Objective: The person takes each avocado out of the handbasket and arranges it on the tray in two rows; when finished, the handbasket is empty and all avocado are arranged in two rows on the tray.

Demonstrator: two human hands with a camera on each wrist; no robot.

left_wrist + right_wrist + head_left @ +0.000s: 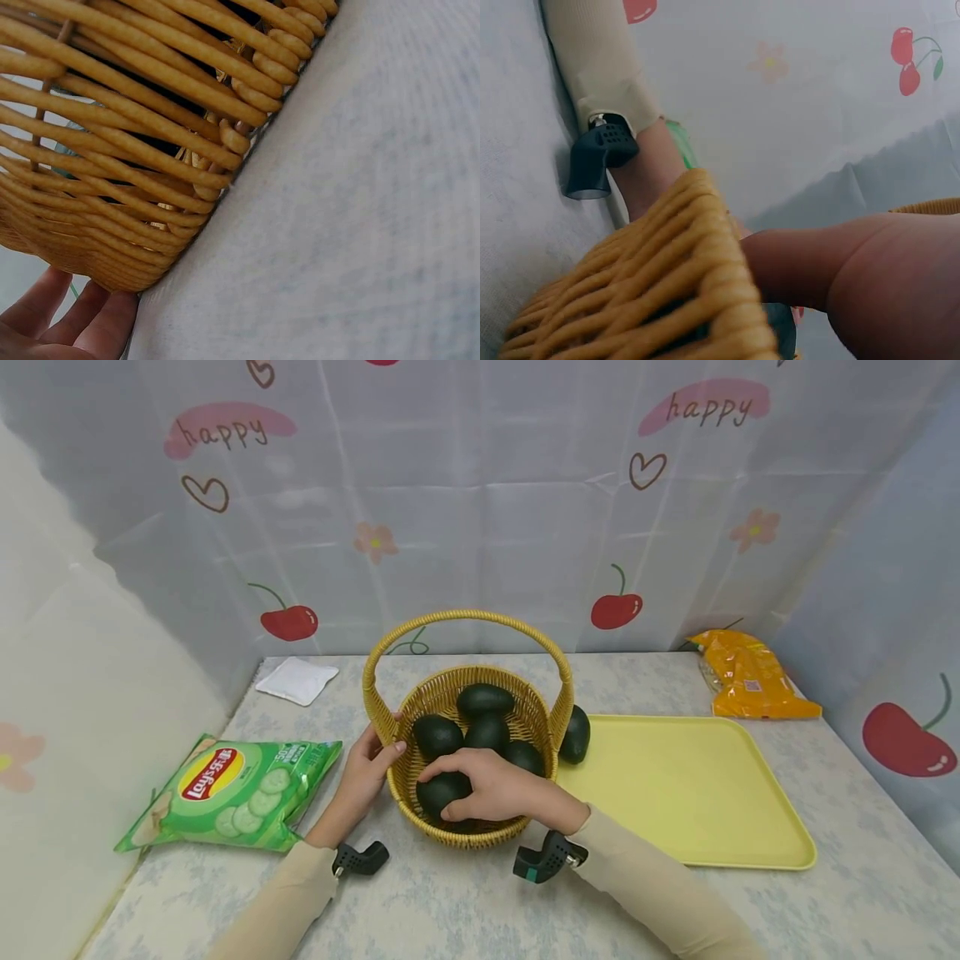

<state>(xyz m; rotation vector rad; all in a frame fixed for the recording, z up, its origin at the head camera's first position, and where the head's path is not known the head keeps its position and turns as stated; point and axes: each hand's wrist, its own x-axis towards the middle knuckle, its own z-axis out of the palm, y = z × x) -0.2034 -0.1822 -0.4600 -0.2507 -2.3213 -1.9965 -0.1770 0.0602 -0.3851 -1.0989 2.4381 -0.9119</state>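
A yellow woven basket (468, 841) with a tall arched handle stands mid-table and holds several dark green avocados (486, 700). My left hand (366, 770) grips the basket's left side, thumb at the rim near the handle's foot. In the left wrist view its fingers (105, 322) touch the outer weave low down. Inside the basket, my right hand (495, 787) holds the nearest avocado (441, 797) between thumb and fingers. Another avocado (576, 735) lies outside, against the basket's right side. In the right wrist view the basket wall hides most of the held avocado.
To the right lies a yellow tray (697, 793). An orange packet (757, 681) sits behind it, at the back right. A green chip bag (247, 793) is left of my left forearm. At the back left is a small white packet (297, 681).
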